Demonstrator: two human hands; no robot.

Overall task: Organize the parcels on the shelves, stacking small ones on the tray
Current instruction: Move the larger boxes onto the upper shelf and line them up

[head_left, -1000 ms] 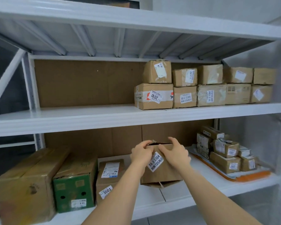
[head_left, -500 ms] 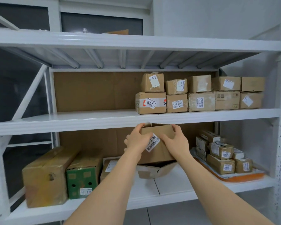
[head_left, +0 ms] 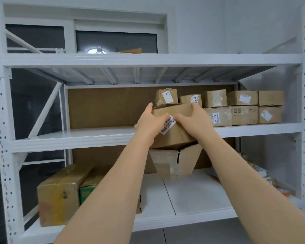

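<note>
- A white steel shelving rack [head_left: 148,59] fills the wall, its middle shelf [head_left: 95,136] bare on the left and its bottom shelf [head_left: 192,194] bare at the centre.
- A large tan carton [head_left: 58,196] stands at the left of the bottom shelf, with a green box [head_left: 86,191] touching its right side.
- A double row of brown parcels [head_left: 243,108] lines the right half of the middle shelf, small ones stacked on larger ones.
- A person holds a brown cardboard parcel [head_left: 174,136] in the air at the front edge of the middle shelf, tilted, its bottom flaps [head_left: 176,162] hanging open beneath it.
- The left hand [head_left: 151,123] grips the parcel's left side, fingers over the top edge.
- The right hand [head_left: 195,120] grips its right side, thumb across the front face.
- A white label [head_left: 168,126] on the parcel's front shows between the two hands.
- At the far right of the bottom shelf, a blurred orange tray [head_left: 287,192] with small parcels is only partly seen behind the right forearm.
</note>
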